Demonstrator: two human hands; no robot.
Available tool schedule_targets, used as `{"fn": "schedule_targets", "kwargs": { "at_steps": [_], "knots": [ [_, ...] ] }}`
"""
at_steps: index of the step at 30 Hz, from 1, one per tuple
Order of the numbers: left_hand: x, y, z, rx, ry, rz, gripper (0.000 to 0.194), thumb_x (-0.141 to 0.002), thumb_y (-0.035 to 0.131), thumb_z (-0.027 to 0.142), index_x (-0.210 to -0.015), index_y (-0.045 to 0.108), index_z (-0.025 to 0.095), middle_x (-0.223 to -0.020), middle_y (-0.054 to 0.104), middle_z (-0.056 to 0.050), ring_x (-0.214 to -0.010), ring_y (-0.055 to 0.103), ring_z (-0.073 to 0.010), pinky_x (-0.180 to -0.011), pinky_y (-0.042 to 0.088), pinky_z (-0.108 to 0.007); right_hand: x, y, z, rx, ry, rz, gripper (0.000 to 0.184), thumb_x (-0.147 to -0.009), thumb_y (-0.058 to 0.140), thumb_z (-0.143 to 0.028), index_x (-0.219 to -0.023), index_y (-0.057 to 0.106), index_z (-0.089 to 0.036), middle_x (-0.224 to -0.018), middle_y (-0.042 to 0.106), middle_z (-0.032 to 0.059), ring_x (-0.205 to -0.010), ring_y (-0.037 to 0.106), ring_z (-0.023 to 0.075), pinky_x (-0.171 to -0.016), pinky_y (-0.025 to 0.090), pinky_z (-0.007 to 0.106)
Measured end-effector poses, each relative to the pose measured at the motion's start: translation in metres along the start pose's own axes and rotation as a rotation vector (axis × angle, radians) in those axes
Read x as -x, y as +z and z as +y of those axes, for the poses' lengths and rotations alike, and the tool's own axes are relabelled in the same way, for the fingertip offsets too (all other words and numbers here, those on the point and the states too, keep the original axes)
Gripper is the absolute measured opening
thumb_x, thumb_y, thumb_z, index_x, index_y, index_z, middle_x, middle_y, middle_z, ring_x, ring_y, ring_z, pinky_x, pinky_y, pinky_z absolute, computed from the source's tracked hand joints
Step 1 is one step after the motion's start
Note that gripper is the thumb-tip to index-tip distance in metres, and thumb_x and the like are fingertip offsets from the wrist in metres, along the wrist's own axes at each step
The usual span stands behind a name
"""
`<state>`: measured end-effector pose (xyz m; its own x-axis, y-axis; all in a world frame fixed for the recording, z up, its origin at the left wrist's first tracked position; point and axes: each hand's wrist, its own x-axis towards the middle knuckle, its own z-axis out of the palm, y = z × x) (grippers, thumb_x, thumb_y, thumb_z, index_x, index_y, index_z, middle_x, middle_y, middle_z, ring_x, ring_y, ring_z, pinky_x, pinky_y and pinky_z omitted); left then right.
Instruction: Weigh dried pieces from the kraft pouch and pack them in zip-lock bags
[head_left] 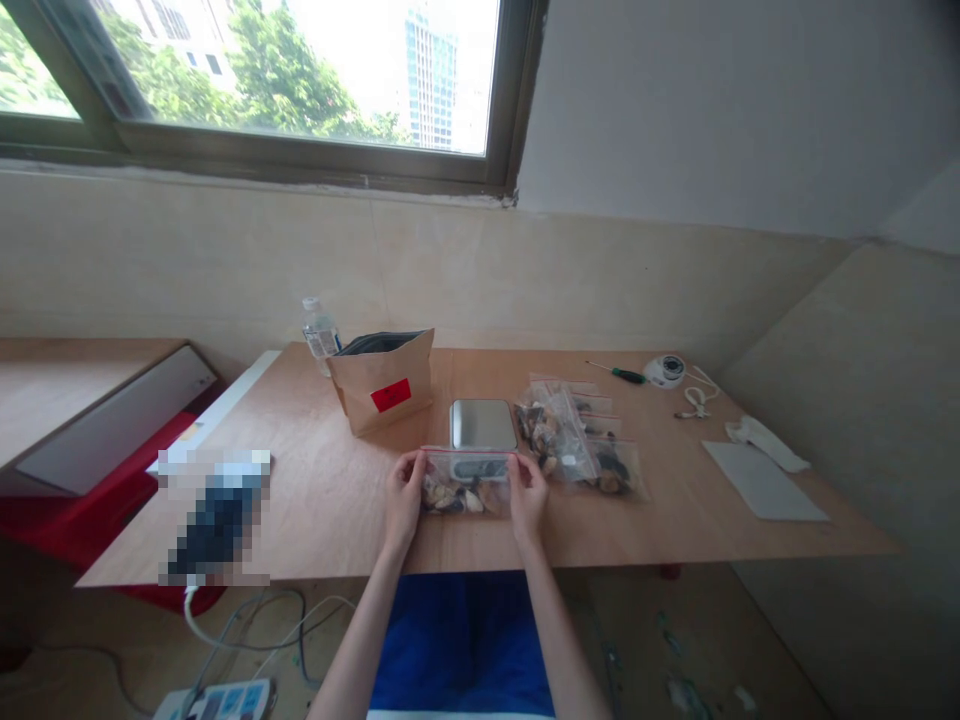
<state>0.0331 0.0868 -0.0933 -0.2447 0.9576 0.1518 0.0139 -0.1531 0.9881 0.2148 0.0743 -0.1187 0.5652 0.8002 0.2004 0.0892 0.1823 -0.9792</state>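
The left hand [405, 497] and right hand [529, 497] each have their grip clamped on a top corner of 1 zip bag [466, 492] of dark and pale chunks, resting on the worktop [337, 510] just in front of 1 metal scale [483, 424]. A slipped pinch or an unsealed top could spill the chunks. Nearby lie 1 paper bag [382, 390] and at least 3 more zip bags [581, 445], overlapped too much for an exact count.
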Motion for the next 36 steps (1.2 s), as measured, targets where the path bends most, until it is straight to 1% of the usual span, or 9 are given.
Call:
{"fn": "schedule_targets", "kwargs": {
  "at_steps": [3, 6, 9, 11, 19, 26, 29, 33, 36],
  "knots": [
    [0.000, 0.001, 0.002, 0.064, -0.061, -0.070, 0.033, -0.080, 0.055, 0.047, -0.085, 0.064, 0.015, -0.076, 0.063, -0.003, -0.071, 0.055, -0.0153, -0.065, 0.042, -0.023, 0.000, 0.001, -0.004, -0.018, 0.031, -0.015, 0.038, -0.076, 0.059, -0.049, -0.088, 0.066, -0.014, -0.084, 0.068, 0.0081, -0.076, 0.062, 0.0197, -0.070, 0.048, 0.031],
    [0.000, 0.002, 0.002, 0.125, -0.096, -0.124, 0.031, -0.077, 0.060, 0.044, -0.090, 0.065, 0.016, -0.085, 0.066, -0.005, -0.078, 0.058, -0.0165, -0.069, 0.043, -0.024, 0.001, 0.001, -0.009, -0.016, 0.038, -0.062, 0.036, -0.075, 0.061, -0.048, -0.086, 0.066, -0.014, -0.083, 0.069, 0.0073, -0.075, 0.063, 0.0195, -0.069, 0.049, 0.030],
    [0.000, 0.001, -0.001, 0.142, -0.099, -0.111, 0.029, -0.074, 0.064, 0.042, -0.088, 0.065, 0.016, -0.085, 0.066, -0.005, -0.079, 0.058, -0.0166, -0.069, 0.044, -0.024, 0.001, 0.000, -0.013, -0.010, 0.041, -0.109, 0.034, -0.074, 0.062, -0.047, -0.085, 0.067, -0.015, -0.082, 0.070, 0.0070, -0.075, 0.063, 0.0198, -0.068, 0.049, 0.029],
    [0.000, 0.000, -0.004, 0.154, -0.106, -0.096, 0.029, -0.073, 0.065, 0.041, -0.086, 0.065, 0.016, -0.083, 0.066, -0.004, -0.076, 0.058, -0.0158, -0.067, 0.044, -0.023, 0.001, 0.000, -0.014, -0.016, 0.046, -0.115, 0.033, -0.075, 0.062, -0.046, -0.085, 0.067, -0.015, -0.082, 0.070, 0.0073, -0.076, 0.064, 0.0201, -0.069, 0.049, 0.030],
    [-0.002, 0.001, -0.006, 0.142, -0.087, -0.061, 0.031, -0.072, 0.064, 0.044, -0.083, 0.065, 0.016, -0.079, 0.065, -0.004, -0.073, 0.059, -0.0157, -0.065, 0.045, -0.024, -0.001, -0.001, -0.011, 0.004, 0.021, -0.064, 0.034, -0.076, 0.060, -0.046, -0.085, 0.067, -0.014, -0.082, 0.070, 0.0079, -0.076, 0.064, 0.0201, -0.071, 0.049, 0.031],
    [0.003, 0.005, 0.002, 0.136, -0.054, -0.054, 0.030, -0.074, 0.062, 0.044, -0.086, 0.064, 0.016, -0.080, 0.064, -0.004, -0.074, 0.058, -0.0148, -0.067, 0.044, -0.024, 0.001, -0.001, -0.016, 0.010, 0.000, -0.027, 0.035, -0.076, 0.060, -0.047, -0.084, 0.066, -0.014, -0.081, 0.069, 0.0078, -0.074, 0.062, 0.0193, -0.070, 0.049, 0.031],
    [0.008, 0.007, 0.008, 0.185, -0.072, -0.068, 0.032, -0.075, 0.061, 0.045, -0.089, 0.064, 0.016, -0.082, 0.064, -0.004, -0.074, 0.058, -0.0150, -0.066, 0.044, -0.023, 0.000, -0.001, -0.021, -0.050, 0.021, -0.074, 0.035, -0.074, 0.062, -0.047, -0.085, 0.066, -0.014, -0.081, 0.069, 0.0071, -0.075, 0.063, 0.0192, -0.070, 0.050, 0.030],
    [0.013, 0.009, 0.012, 0.224, -0.085, -0.123, 0.028, -0.075, 0.062, 0.043, -0.082, 0.064, 0.016, -0.074, 0.063, -0.002, -0.069, 0.056, -0.0135, -0.064, 0.044, -0.023, 0.003, -0.002, -0.026, -0.109, 0.064, -0.181, 0.032, -0.073, 0.064, -0.046, -0.082, 0.068, -0.016, -0.078, 0.070, 0.0051, -0.075, 0.064, 0.0190, -0.070, 0.051, 0.030],
    [0.015, 0.009, 0.013, 0.224, -0.068, -0.125, 0.026, -0.076, 0.062, 0.041, -0.079, 0.063, 0.016, -0.070, 0.061, 0.000, -0.066, 0.055, -0.0124, -0.063, 0.043, -0.022, 0.006, -0.003, -0.026, -0.131, 0.081, -0.205, 0.029, -0.072, 0.065, -0.045, -0.081, 0.068, -0.017, -0.078, 0.070, 0.0044, -0.075, 0.064, 0.0190, -0.070, 0.051, 0.031]
  ]
}}
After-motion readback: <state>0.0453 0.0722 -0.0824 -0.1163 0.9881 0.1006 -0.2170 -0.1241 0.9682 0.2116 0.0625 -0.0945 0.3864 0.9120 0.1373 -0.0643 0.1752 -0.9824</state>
